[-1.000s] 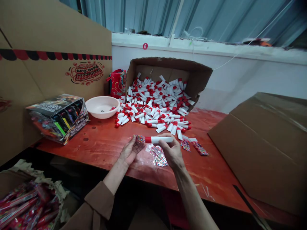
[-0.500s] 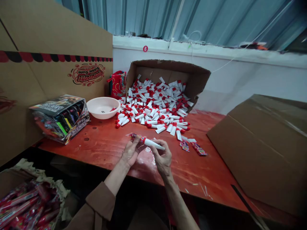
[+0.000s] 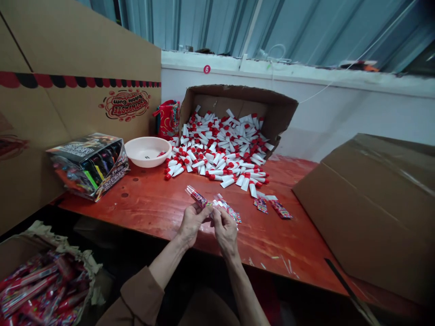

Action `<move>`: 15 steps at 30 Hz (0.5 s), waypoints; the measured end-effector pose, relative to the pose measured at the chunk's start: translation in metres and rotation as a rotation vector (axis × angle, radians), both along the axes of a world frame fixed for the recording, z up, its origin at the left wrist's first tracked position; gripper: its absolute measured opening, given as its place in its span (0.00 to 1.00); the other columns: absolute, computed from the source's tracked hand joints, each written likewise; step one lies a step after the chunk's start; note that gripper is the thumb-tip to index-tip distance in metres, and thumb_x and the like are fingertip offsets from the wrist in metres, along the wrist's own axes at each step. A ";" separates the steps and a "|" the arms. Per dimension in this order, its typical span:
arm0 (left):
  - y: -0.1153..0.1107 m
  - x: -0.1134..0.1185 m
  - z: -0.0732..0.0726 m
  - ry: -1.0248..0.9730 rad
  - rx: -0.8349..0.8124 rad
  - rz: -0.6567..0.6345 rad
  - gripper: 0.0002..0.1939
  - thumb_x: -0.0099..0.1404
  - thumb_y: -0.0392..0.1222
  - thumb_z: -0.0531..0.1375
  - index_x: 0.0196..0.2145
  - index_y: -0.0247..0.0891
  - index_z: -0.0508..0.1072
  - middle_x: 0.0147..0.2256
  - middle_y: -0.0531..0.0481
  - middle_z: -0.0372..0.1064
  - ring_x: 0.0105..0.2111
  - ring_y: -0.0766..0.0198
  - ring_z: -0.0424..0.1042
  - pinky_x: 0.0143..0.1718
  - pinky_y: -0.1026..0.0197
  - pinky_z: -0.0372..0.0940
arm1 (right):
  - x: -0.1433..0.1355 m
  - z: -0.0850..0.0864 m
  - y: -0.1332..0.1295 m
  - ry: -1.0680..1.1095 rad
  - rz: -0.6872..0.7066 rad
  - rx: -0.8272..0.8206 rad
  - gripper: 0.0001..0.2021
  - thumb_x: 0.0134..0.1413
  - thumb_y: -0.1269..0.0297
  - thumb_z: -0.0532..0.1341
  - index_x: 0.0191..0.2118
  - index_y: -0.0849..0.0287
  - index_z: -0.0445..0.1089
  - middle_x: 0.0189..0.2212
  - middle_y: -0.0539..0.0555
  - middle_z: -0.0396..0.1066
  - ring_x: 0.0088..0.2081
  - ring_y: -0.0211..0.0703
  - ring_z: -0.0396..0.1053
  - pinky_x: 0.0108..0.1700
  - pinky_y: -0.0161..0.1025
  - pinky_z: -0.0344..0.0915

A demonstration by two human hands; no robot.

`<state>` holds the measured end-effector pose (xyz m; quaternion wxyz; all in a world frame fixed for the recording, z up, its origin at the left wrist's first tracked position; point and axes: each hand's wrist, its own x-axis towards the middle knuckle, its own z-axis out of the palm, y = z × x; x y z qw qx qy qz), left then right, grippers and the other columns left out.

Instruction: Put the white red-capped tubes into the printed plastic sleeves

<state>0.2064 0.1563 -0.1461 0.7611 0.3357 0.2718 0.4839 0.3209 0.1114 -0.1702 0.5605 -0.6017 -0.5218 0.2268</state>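
My left hand (image 3: 190, 222) is closed around a slim, colourful printed plastic sleeve (image 3: 200, 198), its clear end pointing up and away to the left. The fingertips of my right hand (image 3: 225, 230) pinch at the near end of this sleeve, close against my left thumb. What the sleeve contains is hard to make out. Just beyond my right fingers are more printed wrappers (image 3: 234, 214), partly hidden by the hand. Farther right, two flat printed wrappers (image 3: 280, 209) lie on the red table (image 3: 156, 206). Behind my hands spreads a heap of white tubes with red caps (image 3: 217, 158).
The tubes spill from a tipped cardboard box (image 3: 288, 106). A pale bowl (image 3: 147, 159) and a display box (image 3: 89, 165) stand left. A large carton (image 3: 374, 203) occupies the right. Below left, a container (image 3: 95, 271) holds filled red packets (image 3: 44, 290).
The bare white tube that was between my hands no longer shows. My right hand has moved left to meet the left one, and the sleeve now points farther up and away.
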 end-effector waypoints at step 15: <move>-0.020 -0.009 0.010 -0.077 0.019 0.022 0.24 0.57 0.50 0.70 0.44 0.33 0.70 0.38 0.42 0.77 0.38 0.56 0.78 0.40 0.57 0.70 | 0.002 -0.026 -0.005 0.094 0.231 0.028 0.25 0.61 0.44 0.57 0.22 0.58 0.67 0.19 0.50 0.65 0.22 0.38 0.61 0.28 0.35 0.60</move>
